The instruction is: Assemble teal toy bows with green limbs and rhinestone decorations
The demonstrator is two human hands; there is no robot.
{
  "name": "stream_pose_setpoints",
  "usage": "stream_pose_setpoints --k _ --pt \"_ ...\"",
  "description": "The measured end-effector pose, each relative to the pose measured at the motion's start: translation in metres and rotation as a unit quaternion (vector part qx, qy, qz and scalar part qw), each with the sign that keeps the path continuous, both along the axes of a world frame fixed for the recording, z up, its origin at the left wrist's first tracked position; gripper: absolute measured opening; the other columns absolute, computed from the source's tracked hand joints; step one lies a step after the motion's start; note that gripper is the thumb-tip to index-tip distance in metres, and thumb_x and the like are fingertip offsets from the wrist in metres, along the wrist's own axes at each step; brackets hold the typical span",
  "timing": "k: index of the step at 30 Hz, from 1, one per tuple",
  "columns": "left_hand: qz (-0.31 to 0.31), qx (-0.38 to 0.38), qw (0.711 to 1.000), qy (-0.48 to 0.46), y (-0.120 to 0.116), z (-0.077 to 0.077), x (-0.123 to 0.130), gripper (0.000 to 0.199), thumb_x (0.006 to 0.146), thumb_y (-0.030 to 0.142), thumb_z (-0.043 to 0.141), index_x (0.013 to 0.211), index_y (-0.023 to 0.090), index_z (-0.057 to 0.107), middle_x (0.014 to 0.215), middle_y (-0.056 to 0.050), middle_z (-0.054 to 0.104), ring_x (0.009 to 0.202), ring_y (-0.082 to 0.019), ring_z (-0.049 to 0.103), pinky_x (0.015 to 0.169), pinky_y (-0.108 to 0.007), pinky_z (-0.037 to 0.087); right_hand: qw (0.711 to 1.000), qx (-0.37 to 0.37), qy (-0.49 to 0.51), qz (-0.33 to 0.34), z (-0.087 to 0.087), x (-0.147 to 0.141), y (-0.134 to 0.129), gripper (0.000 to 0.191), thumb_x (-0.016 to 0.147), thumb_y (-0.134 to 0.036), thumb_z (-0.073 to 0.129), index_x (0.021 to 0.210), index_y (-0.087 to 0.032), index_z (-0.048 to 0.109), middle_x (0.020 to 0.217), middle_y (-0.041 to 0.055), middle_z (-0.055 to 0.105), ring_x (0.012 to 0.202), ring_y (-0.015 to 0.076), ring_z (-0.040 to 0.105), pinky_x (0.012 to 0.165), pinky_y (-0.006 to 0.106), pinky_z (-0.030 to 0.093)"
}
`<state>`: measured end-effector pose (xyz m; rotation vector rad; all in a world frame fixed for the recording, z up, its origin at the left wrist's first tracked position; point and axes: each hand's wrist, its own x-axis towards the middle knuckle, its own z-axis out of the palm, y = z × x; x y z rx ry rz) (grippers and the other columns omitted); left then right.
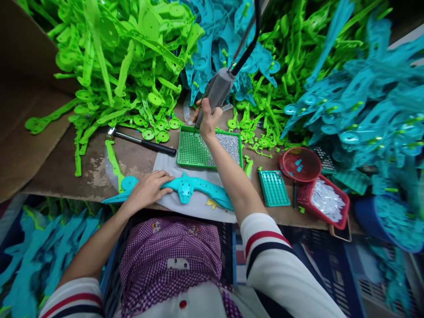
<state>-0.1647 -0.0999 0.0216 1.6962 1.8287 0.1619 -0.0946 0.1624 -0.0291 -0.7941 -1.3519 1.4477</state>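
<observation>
My left hand [149,187] lies over a long blue plastic part [208,190], its fingers on the far side and the thumb on the near side. A raised bracket with small holes sits at the part's middle, and my right forearm covers its right end. My right hand [208,119] is wrapped round a grey electric screwdriver [220,88] hanging from above with a black cable. The screwdriver's tip points down over a green tray [179,152] of perforated holes. Small silvery screws [228,148] fill the tray's right side. A pale cloth [198,210] lies beneath the blue part.
A hammer [142,142] lies left of the tray. Piles of green parts [132,53] and blue parts [371,97] crowd the back. To the right stand a teal tray [274,189], a red bowl [309,176] and a red basket [346,212] of white pieces.
</observation>
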Motion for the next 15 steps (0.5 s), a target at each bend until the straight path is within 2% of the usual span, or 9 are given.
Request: stream_pose_setpoints --k 6,10,12,15 --pt "0.0 -0.008 1.0 -0.002 0.001 0.0 0.0 0.035 0.09 0.032 0.062 0.124 0.023 0.065 0.116 -0.007 0.065 0.106 -0.024 0.062 0.095 -0.039 0.05 0.999 0.002 0.032 -0.014 0.01 -0.002 0.002 0.061 0.076 -0.084 0.044 0.077 -0.024 0.057 0.051 -0.0062 0.043 0.042 0.0119 0.051 0.046 0.029 0.046" --pt "0.001 -0.01 1.0 -0.001 0.002 0.002 0.0 0.035 0.09 0.032 0.061 0.124 0.022 0.065 0.116 -0.007 0.065 0.107 -0.025 0.061 0.096 -0.04 0.049 0.999 0.015 0.037 -0.013 0.031 0.022 0.004 0.061 0.076 -0.083 0.047 0.084 -0.024 0.061 0.055 -0.0047 0.046 0.05 0.013 0.059 0.048 0.026 0.047" --pt "0.001 -0.011 1.0 0.001 0.003 0.004 -0.001 0.036 0.09 0.033 0.061 0.124 0.023 0.065 0.116 -0.007 0.066 0.107 -0.025 0.061 0.096 -0.04 0.05 1.0 0.004 0.03 0.004 0.043 0.047 -0.011 0.065 0.076 -0.084 0.044 0.091 -0.024 0.063 0.056 -0.0043 0.047 0.051 0.0123 0.059 0.048 0.025 0.048" --pt "-0.006 -0.015 1.0 -0.003 0.003 0.005 -0.002 0.037 0.09 0.033 0.06 0.125 0.021 0.065 0.117 -0.008 0.065 0.108 -0.026 0.061 0.095 -0.04 0.049 0.996 -0.05 0.041 0.065 0.058 0.089 -0.055 0.069 0.07 -0.088 0.047 0.087 -0.023 0.063 0.049 -0.0052 0.047 0.043 0.0115 0.053 0.041 0.024 0.044"
